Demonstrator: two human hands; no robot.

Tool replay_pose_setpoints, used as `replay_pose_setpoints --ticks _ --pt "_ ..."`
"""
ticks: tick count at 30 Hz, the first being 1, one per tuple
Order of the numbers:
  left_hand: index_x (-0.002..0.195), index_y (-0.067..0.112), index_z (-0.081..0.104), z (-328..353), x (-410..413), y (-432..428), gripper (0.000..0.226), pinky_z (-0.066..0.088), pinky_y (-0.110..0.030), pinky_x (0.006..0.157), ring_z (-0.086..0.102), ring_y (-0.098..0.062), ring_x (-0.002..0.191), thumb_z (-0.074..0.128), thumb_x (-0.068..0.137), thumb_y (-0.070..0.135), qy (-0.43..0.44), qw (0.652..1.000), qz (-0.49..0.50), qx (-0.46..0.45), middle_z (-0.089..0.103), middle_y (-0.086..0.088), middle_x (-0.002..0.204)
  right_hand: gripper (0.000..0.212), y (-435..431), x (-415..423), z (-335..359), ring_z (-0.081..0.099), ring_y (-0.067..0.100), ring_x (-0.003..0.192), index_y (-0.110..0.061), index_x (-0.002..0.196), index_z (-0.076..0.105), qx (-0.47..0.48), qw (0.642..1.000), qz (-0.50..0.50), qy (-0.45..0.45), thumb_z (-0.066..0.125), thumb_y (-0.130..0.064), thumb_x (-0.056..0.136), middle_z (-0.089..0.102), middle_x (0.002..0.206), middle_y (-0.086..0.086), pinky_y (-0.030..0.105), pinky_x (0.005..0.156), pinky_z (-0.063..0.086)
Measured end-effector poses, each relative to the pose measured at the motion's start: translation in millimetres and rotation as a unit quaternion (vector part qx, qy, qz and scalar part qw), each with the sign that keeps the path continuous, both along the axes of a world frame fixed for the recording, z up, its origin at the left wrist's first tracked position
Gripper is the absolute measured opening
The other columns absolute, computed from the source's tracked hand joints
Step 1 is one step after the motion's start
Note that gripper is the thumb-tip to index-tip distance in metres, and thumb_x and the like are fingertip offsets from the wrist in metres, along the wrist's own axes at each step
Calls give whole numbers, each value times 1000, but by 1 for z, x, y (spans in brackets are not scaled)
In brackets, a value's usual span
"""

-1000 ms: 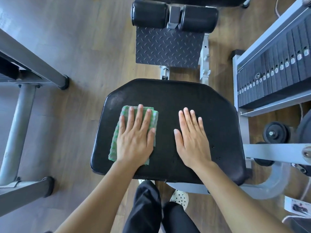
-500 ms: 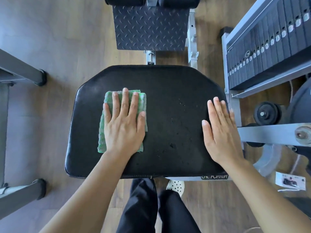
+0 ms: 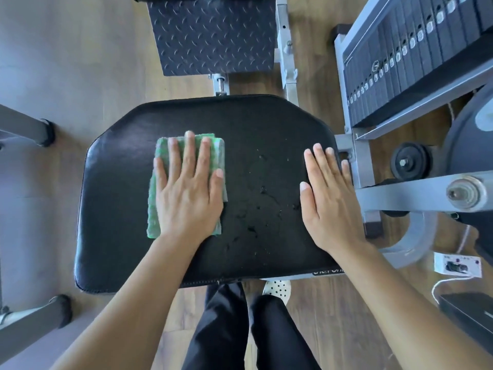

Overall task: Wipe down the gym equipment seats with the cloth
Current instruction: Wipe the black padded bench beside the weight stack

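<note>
A wooden gym floor (image 3: 80, 62) was seen from above, beneath a black padded seat (image 3: 266, 124). On the seat's left half, a folded green cloth (image 3: 152, 209) was pressed flat under the left hand (image 3: 188, 193), fingers straight and spread, its far edge about level with the fingertips. The right hand (image 3: 329, 206) was laid flat, fingers straight, at the seat's right edge. Droplets (image 3: 264, 190) were scattered between the hands. Farther off, a textured footplate (image 3: 213, 36) and a weight stack (image 3: 400, 57) were visible.

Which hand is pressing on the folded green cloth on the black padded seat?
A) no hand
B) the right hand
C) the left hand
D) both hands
C: the left hand lies flat on the folded green cloth, while the right hand rests bare on the black padded seat.
</note>
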State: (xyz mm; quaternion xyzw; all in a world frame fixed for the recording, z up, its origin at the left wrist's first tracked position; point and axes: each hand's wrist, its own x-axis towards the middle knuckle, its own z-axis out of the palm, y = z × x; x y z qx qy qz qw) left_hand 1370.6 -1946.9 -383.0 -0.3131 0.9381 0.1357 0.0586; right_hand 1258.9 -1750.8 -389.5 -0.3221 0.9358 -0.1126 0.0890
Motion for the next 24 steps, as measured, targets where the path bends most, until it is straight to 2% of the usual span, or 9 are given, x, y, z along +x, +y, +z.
replay_pose_setpoints --ticks 3,5,8,10,12,15,18,21,24 --pt "152 23 20 4 18 26 56 3 -46 119 3 -23 148 22 99 40 22 993 -120 5 9 0 160 57 1 0 0 9 20 148 -9 151 25 -1 1000 2 -2 18 -30 99 19 159 6 33 121 -3" --pt "151 23 24 7 43 27 54 6 -45 119 7 -23 148 24 99 39 23 986 -162 4 13 0 159 57 1 -1 0 8 20 148 -9 151 25 -1 1000 5 -2 17 -30 99 18 159 7 33 120 -4" --pt "151 24 24 6 47 9 56 7 -46 119 7 -22 148 23 98 41 7 995 -96 -6 12 1 160 58 1 -1 0 8 20 148 -9 151 25 -5 1000 4 -6 15 -32 99 17 159 6 32 120 -4" --pt "152 25 18 3 21 5 57 3 -46 119 2 -23 148 20 97 42 -2 1000 -27 -11 7 1 160 58 0 -1 -1 8 20 148 -9 151 25 -5 1000 6 -4 15 -31 99 18 159 7 32 120 -4" --pt "153 25 13 1 -11 16 58 -1 -46 119 -3 -23 148 19 98 42 -3 1000 -8 -9 3 0 161 57 0 -1 -1 8 21 148 -8 151 25 -7 1000 5 -4 17 -30 99 19 159 7 33 120 -4" --pt "152 22 21 2 -22 49 56 1 -46 119 3 -25 148 25 99 40 20 994 -111 -2 11 -3 160 56 1 -1 -1 10 22 148 -7 150 27 -14 1000 6 -3 19 -28 98 20 158 8 35 121 -1" --pt "151 23 26 4 10 58 54 7 -46 119 7 -22 148 25 100 40 33 981 -193 11 15 0 159 57 1 -1 0 10 23 148 -6 150 26 -15 1000 7 -9 19 -28 98 20 158 9 37 120 1" --pt "151 24 25 4 24 32 55 5 -45 119 7 -21 148 23 98 41 23 991 -132 0 13 1 159 58 1 -1 0 7 21 148 -7 151 23 -9 1000 5 -16 16 -30 98 16 159 7 39 121 2" --pt "152 25 18 0 -10 18 58 -1 -43 119 0 -22 148 19 97 42 8 999 -32 -9 7 0 160 58 1 -1 -1 5 20 148 -9 152 21 -3 1000 6 -17 15 -31 99 14 160 6 40 121 2"
